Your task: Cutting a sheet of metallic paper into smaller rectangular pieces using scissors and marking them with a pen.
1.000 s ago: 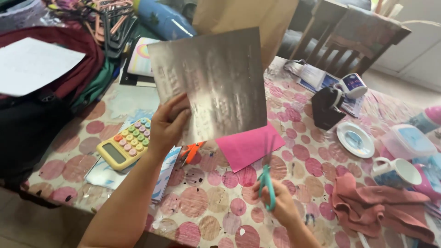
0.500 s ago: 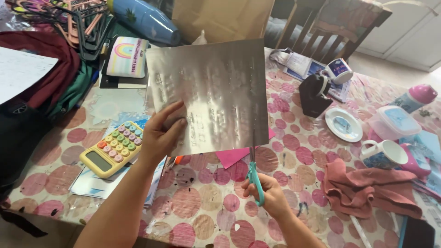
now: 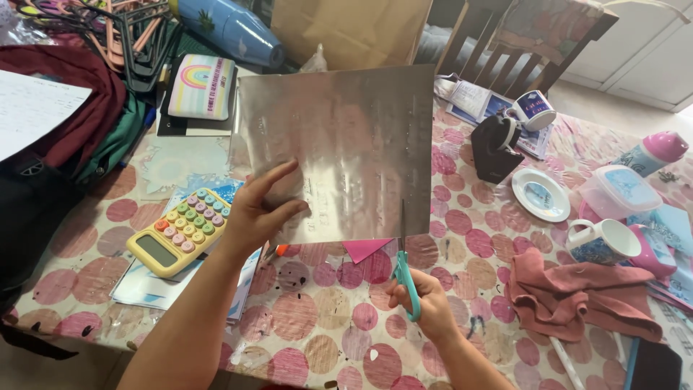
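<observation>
My left hand (image 3: 254,215) grips the lower left edge of a large shiny silver sheet (image 3: 339,148) and holds it up over the table. My right hand (image 3: 426,303) holds teal-handled scissors (image 3: 406,269) pointing upward, with the blades entering the sheet's bottom edge near its right side. A pink paper piece (image 3: 363,248) lies on the table just under the sheet.
A yellow calculator (image 3: 180,232) with pastel keys lies on papers at left. A black tape dispenser (image 3: 495,148), a small plate (image 3: 541,195), mugs (image 3: 600,241), a plastic box (image 3: 619,191) and a pink cloth (image 3: 577,297) sit at right. Bags and hangers crowd the far left of the dotted tablecloth (image 3: 325,325).
The silver sheet has come nearer and squarer to me. My right hand has raised the scissors from the table until the blades reach the sheet's bottom edge.
</observation>
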